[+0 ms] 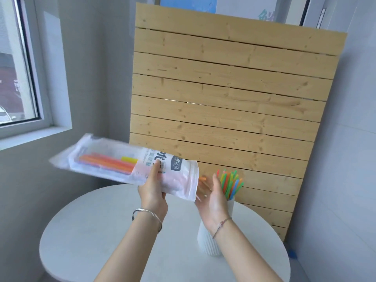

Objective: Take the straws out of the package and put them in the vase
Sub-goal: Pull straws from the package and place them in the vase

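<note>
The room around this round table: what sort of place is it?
Likely a plain room corner set up for the task, not a lived-in home: a small round white table, a window in bare grey walls, and a slatted pine panel standing behind a white vase of straws.

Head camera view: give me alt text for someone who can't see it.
A left hand grips a plastic straw package above a round white table, beside an open right hand. A white ribbed vase behind that hand holds colourful straws.
</note>
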A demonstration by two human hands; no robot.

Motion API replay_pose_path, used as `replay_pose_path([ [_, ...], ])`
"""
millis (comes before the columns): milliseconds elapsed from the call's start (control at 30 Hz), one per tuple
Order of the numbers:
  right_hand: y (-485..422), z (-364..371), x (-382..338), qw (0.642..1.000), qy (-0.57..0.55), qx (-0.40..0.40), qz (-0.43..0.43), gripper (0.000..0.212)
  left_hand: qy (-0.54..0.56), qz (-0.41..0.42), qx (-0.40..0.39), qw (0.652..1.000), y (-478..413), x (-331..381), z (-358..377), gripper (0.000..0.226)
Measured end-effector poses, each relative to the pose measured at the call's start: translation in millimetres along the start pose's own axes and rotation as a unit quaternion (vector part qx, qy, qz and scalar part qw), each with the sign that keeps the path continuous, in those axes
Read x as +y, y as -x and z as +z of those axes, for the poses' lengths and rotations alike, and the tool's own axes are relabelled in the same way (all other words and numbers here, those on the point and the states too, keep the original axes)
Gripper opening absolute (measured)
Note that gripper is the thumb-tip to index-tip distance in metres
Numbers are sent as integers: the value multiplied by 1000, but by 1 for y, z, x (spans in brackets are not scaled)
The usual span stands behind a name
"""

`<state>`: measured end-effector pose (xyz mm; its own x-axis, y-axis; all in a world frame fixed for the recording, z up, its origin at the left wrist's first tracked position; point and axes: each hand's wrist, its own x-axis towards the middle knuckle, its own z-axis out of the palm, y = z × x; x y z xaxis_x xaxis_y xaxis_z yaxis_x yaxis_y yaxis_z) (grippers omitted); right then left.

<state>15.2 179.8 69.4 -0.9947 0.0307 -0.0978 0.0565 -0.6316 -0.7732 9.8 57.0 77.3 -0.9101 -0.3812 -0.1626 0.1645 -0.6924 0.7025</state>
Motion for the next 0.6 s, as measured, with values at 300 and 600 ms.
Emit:
replay_pose_path([
  [300,-6,4,27,994,-98,-1,39,28,-133,102,-69,984,3,9,0,37],
  [600,-9,-3,23,957,244,23,-155,20,-50,46,-36,997,0,12,-7,40],
])
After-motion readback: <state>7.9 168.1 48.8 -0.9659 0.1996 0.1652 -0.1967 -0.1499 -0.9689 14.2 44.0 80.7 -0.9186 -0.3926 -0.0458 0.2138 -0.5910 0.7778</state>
